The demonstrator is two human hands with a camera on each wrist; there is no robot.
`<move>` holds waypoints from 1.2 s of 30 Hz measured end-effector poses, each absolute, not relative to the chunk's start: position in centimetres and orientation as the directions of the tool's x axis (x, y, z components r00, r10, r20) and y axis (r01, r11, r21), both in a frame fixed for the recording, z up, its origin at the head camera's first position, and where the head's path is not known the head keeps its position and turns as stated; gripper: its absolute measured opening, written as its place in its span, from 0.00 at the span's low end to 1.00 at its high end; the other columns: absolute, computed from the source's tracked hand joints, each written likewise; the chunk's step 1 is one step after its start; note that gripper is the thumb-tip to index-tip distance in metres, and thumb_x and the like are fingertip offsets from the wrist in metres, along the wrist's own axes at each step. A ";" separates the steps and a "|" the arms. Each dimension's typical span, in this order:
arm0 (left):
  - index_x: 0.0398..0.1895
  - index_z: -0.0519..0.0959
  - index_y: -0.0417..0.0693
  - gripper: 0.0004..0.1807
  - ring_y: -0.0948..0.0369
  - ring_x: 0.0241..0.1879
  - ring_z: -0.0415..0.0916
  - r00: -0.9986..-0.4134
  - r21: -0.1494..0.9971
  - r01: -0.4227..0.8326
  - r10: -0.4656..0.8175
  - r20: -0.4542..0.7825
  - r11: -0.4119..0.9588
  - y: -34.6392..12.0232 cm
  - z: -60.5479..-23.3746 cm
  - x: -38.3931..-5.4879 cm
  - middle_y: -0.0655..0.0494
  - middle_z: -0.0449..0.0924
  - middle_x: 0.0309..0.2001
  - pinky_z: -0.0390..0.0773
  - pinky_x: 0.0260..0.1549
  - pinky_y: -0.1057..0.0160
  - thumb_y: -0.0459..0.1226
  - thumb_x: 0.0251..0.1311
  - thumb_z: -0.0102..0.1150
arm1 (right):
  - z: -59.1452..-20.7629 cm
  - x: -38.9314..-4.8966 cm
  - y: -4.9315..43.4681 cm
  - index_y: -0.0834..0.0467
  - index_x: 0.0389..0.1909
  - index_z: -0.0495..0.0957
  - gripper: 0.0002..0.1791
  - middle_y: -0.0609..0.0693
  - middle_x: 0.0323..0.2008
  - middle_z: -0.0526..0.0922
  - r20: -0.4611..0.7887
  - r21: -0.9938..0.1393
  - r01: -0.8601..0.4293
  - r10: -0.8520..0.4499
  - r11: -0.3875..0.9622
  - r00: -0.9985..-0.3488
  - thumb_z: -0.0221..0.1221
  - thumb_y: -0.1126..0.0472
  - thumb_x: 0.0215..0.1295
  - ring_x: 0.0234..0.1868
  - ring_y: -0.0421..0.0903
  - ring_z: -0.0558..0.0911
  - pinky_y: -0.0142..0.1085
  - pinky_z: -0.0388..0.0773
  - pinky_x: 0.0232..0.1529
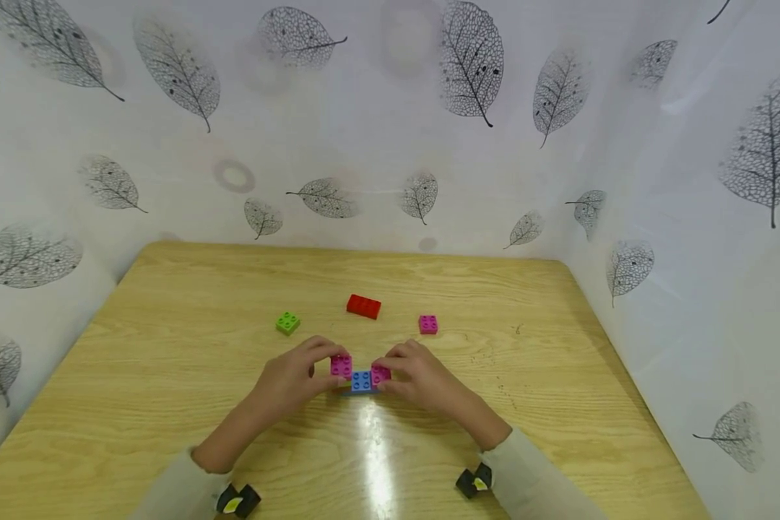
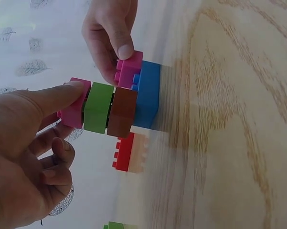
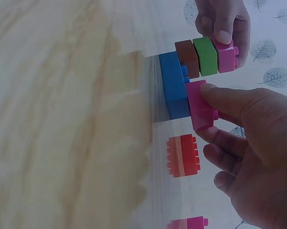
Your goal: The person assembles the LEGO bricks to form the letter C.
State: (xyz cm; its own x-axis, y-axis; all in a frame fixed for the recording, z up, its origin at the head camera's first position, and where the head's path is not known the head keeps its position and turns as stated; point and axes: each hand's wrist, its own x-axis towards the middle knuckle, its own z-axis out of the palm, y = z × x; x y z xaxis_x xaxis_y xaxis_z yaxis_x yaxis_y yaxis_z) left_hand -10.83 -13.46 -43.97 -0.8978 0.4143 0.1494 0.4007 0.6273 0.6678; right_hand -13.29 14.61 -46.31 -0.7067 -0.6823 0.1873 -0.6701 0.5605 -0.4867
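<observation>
A long blue brick (image 1: 361, 381) lies on the table between the two hands, its middle studs showing. On its left end stands a stack of a brown brick (image 2: 122, 112), a green brick (image 2: 99, 108) and, topmost, a pink brick (image 1: 341, 365). My left hand (image 1: 291, 377) pinches that top pink brick between thumb and fingers. At the blue brick's right end, my right hand (image 1: 425, 377) pinches another pink brick (image 3: 200, 105) by its sides. This one sits lower than the stack, right at the blue brick's studs.
Beyond the hands, a red brick (image 1: 364, 306) lies between a loose light green brick (image 1: 288, 323) on the left and a loose pink brick (image 1: 428, 324) on the right. A leaf-patterned white curtain (image 1: 377, 137) borders the wooden table (image 1: 188, 303) at back and sides.
</observation>
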 end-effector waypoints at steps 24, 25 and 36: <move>0.65 0.81 0.45 0.21 0.55 0.34 0.70 -0.917 0.823 0.301 0.382 0.112 0.481 -17.8 -45.2 -14.4 0.45 0.79 0.58 0.73 0.28 0.62 0.43 0.74 0.66 | -46.2 -13.2 14.7 0.56 0.57 0.87 0.18 0.50 0.50 0.85 0.196 -0.495 -0.671 -0.681 0.553 -0.706 0.72 0.57 0.69 0.51 0.48 0.76 0.43 0.75 0.53; 0.65 0.81 0.45 0.21 0.55 0.34 0.70 -0.920 0.821 0.298 0.377 0.111 0.487 -18.3 -45.3 -14.8 0.45 0.79 0.58 0.73 0.28 0.62 0.43 0.74 0.65 | -46.2 -13.2 14.6 0.56 0.57 0.87 0.18 0.50 0.50 0.85 0.196 -0.494 -0.671 -0.681 0.553 -0.706 0.72 0.57 0.69 0.51 0.48 0.76 0.43 0.75 0.53; 0.70 0.76 0.40 0.24 0.54 0.36 0.70 -0.938 0.829 0.197 0.346 0.005 0.523 -22.7 -47.0 -18.6 0.39 0.71 0.67 0.76 0.31 0.59 0.39 0.76 0.63 | -46.0 -13.1 14.6 0.55 0.58 0.87 0.19 0.50 0.51 0.85 0.177 -0.501 -0.660 -0.680 0.560 -0.712 0.72 0.57 0.70 0.53 0.48 0.76 0.43 0.76 0.54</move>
